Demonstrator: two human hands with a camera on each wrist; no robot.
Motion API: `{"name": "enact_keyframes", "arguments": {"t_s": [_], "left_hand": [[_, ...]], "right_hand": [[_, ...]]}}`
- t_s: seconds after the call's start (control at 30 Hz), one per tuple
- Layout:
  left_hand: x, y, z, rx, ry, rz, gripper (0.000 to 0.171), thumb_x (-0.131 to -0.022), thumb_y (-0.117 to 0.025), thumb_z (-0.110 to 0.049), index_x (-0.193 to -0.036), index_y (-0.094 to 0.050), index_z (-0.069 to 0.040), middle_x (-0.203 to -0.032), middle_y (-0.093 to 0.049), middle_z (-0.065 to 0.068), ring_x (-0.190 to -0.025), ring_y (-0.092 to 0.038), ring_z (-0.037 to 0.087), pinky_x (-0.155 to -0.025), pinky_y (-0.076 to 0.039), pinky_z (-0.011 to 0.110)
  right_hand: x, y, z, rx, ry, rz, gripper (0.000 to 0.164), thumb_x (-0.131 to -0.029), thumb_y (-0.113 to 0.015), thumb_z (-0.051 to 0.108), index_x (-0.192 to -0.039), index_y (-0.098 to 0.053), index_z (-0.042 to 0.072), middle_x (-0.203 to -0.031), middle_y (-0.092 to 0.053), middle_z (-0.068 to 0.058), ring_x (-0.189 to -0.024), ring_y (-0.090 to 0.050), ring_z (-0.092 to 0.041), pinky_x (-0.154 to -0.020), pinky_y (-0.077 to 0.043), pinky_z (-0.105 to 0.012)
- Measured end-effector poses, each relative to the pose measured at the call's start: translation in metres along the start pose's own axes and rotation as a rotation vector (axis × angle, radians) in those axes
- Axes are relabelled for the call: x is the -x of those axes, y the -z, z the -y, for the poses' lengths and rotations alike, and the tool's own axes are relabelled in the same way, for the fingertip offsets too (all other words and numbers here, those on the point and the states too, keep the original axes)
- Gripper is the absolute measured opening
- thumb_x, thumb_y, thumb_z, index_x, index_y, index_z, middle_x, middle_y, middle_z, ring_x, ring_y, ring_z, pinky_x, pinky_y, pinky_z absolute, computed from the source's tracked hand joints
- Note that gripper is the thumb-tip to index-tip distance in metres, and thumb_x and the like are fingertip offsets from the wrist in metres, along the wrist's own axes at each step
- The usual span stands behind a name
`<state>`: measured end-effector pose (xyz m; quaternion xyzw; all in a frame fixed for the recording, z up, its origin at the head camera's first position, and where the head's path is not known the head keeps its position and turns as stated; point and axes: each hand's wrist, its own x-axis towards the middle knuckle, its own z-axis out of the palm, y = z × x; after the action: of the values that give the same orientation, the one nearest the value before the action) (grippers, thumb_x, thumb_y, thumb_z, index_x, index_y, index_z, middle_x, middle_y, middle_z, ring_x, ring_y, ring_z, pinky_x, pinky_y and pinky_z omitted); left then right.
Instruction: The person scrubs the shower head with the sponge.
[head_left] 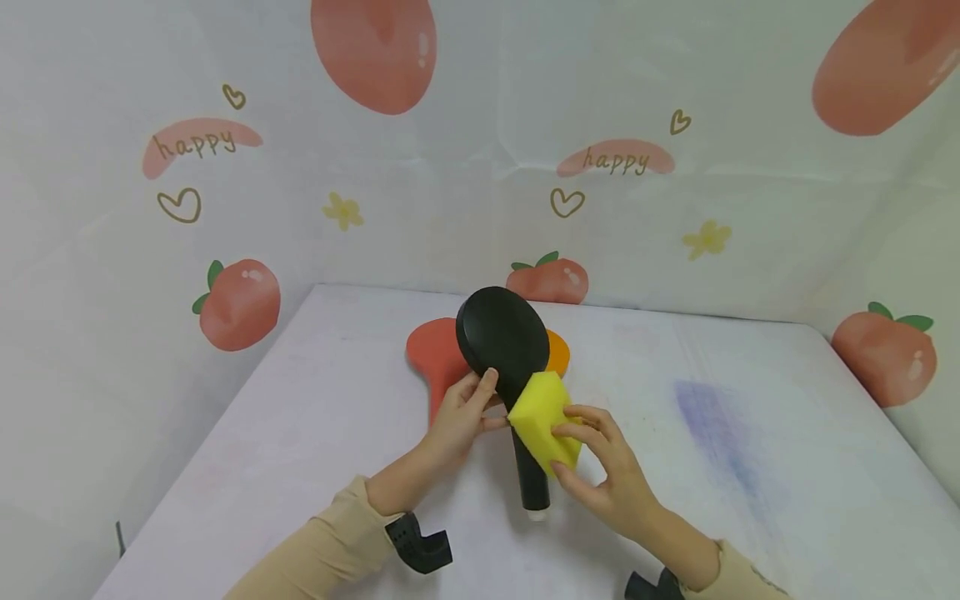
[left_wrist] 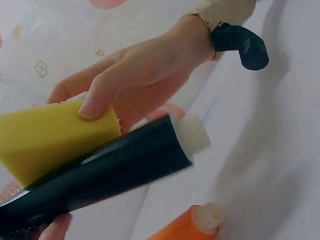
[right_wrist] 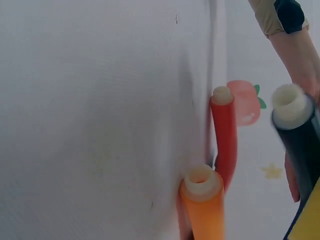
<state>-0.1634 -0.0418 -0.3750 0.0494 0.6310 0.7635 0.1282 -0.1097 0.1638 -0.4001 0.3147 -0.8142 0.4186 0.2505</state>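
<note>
A black shower head (head_left: 501,333) is held up above the table, its round face at the top and its handle slanting down toward me. My left hand (head_left: 456,414) grips it at the neck, thumb on the near side. Between thumb and fingers, my right hand (head_left: 611,479) pinches a yellow sponge (head_left: 536,421), which lies against the black handle. In the left wrist view the sponge (left_wrist: 60,137) touches the handle (left_wrist: 130,155) just short of its white threaded end (left_wrist: 192,134). The right wrist view catches only a corner of the sponge (right_wrist: 311,217).
Behind the black one, a red shower head (head_left: 433,346) and an orange one (head_left: 558,353) lie on the white table (head_left: 322,400), partly hidden. A purple smear (head_left: 716,433) marks the tabletop on the right. A fruit-printed cloth (head_left: 465,192) hangs behind.
</note>
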Motion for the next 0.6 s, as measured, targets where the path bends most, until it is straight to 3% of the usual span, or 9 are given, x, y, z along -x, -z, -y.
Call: {"name": "enact_keyframes", "arguments": {"t_s": [0.1,0.2,0.37,0.6], "left_hand": [[-0.003,-0.001,0.001,0.017,0.0,-0.064,0.042,-0.097,-0.049,-0.031,-0.121,-0.054,0.004,-0.119,-0.062,0.014,-0.099,-0.066,0.017,-0.088,-0.054,0.042],[-0.005,0.0,0.001,0.03,-0.006,-0.116,0.036,-0.096,-0.051,-0.024,-0.113,-0.057,0.007,-0.107,-0.068,0.011,-0.092,-0.068,0.017,-0.091,-0.051,0.044],[-0.003,0.001,0.001,-0.02,-0.012,-0.128,0.032,-0.094,-0.053,-0.019,-0.112,-0.06,0.007,-0.101,-0.07,0.013,-0.088,-0.069,0.016,-0.091,-0.052,0.043],[0.001,0.0,-0.003,-0.1,-0.057,-0.057,0.033,-0.094,-0.054,-0.019,-0.117,-0.059,0.005,-0.103,-0.068,0.015,-0.084,-0.067,0.011,-0.085,-0.055,0.035]], "right_hand": [[-0.001,0.0,0.0,0.042,0.049,-0.026,0.024,-0.086,-0.065,0.024,-0.108,-0.062,0.013,-0.121,-0.052,-0.012,-0.113,-0.046,-0.015,-0.096,-0.036,-0.018],[-0.003,-0.002,0.001,0.085,0.115,-0.071,0.033,-0.093,-0.049,0.041,-0.107,-0.064,0.014,-0.12,-0.054,-0.013,-0.112,-0.045,-0.017,-0.094,-0.032,-0.024],[-0.009,-0.003,0.004,0.145,0.2,-0.126,0.034,-0.094,-0.047,0.039,-0.103,-0.067,0.013,-0.118,-0.056,-0.015,-0.11,-0.046,-0.022,-0.095,-0.028,-0.025],[-0.017,-0.002,0.009,0.221,0.193,-0.14,0.035,-0.095,-0.047,0.04,-0.106,-0.067,0.014,-0.123,-0.056,-0.012,-0.113,-0.045,-0.025,-0.095,-0.029,-0.033]]}}
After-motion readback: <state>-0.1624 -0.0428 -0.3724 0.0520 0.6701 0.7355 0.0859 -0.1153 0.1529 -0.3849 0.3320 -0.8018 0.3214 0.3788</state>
